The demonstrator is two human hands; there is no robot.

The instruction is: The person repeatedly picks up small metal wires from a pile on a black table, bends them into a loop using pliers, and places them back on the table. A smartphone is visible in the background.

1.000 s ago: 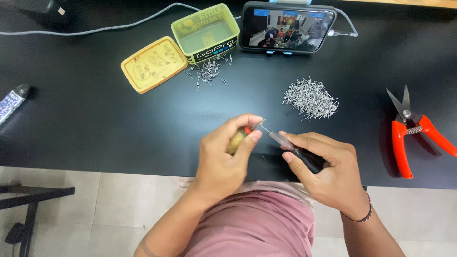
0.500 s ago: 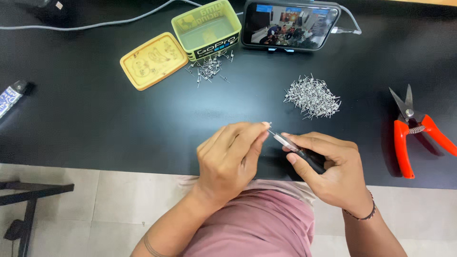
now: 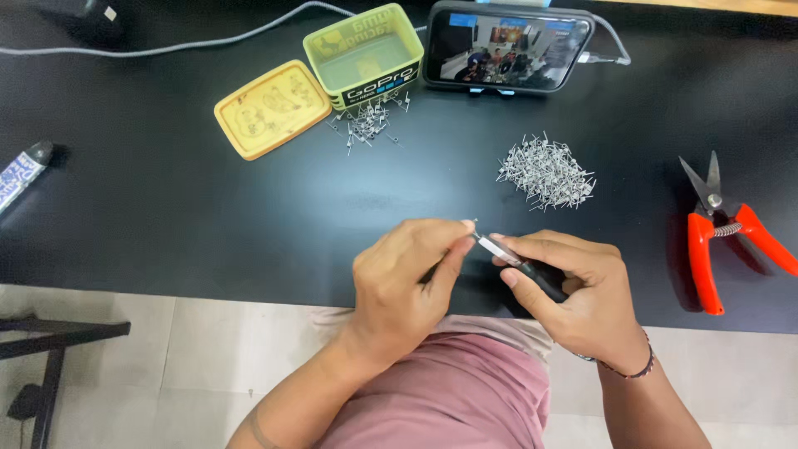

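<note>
My right hand [image 3: 582, 295] grips a small hand tool [image 3: 532, 268] with a black handle and a flat silver tip that points up and left. My left hand [image 3: 403, 278] has its thumb and forefinger pinched together right at that tip, on a tiny metal pin [image 3: 474, 222] that barely shows. Both hands hover over the near edge of the black table [image 3: 208, 224]. A loose heap of small silver pins [image 3: 547, 172] lies just beyond the hands, to the right.
At the back stand an open green box [image 3: 366, 54], its yellow lid [image 3: 268, 108] and a smaller scatter of pins [image 3: 366, 125]. A phone [image 3: 507, 56] leans behind them on a cable. Red-handled snips [image 3: 723, 237] lie right; a tube [image 3: 21, 175] lies far left.
My left fingers have slid up to the tool's tip and closed there. A yellowish object seen in the left hand a second ago is hidden. The right hand stayed nearly still.
</note>
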